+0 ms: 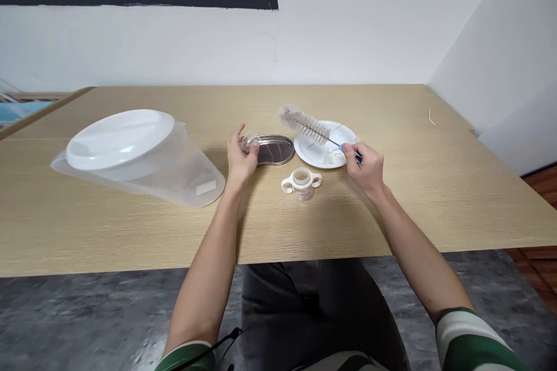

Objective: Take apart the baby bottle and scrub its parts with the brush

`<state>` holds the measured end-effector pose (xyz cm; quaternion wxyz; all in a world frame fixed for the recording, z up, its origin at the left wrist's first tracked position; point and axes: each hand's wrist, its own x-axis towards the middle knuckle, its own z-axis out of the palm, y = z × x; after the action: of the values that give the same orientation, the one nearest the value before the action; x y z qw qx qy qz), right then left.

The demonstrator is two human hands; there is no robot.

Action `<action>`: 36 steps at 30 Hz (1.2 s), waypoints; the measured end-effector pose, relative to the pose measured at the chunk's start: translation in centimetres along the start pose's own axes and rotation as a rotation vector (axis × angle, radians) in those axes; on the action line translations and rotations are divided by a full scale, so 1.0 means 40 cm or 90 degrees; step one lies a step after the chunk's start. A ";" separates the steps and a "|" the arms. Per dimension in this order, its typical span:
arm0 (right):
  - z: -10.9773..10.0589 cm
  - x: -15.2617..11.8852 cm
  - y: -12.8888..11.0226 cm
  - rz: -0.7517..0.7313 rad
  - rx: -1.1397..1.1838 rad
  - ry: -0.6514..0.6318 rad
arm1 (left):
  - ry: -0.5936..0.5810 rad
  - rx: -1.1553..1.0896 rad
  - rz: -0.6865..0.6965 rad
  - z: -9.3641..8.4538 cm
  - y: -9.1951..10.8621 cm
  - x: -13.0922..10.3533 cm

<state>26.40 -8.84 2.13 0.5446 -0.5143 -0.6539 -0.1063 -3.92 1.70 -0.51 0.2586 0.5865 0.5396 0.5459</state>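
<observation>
My right hand is closed around the blue handle of a bottle brush, whose white bristles point left above a white plate. Between the thumb and fingers of my left hand is a small clear plastic piece, perhaps a cap; its exact kind does not show. Just right of that hand lies a shiny kidney-shaped metal tray. A small baby bottle part with two white handles stands upright on the table, between my forearms. On the plate sit a few small white pieces, too small to name.
To the left, a large translucent plastic pitcher with a white lid lies on its side on the wooden table. A thin bent white stick rests at the far right. White walls border the back and right.
</observation>
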 end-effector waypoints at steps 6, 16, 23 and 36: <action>-0.001 -0.001 -0.001 0.007 -0.007 -0.019 | -0.081 0.313 0.050 -0.016 -0.001 -0.014; 0.002 -0.003 -0.007 -0.016 -0.020 -0.022 | -0.017 0.606 -0.009 -0.017 0.027 -0.032; 0.000 -0.003 -0.003 -0.016 -0.019 -0.008 | 0.017 0.572 -0.023 -0.015 0.016 -0.028; -0.011 0.016 0.003 0.188 0.024 0.095 | -0.028 0.533 -0.030 -0.011 0.008 -0.023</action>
<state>26.85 -8.76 2.77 0.6110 -0.5851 -0.5309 -0.0507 -4.04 0.64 -0.45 0.0220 0.6403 0.7222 0.2607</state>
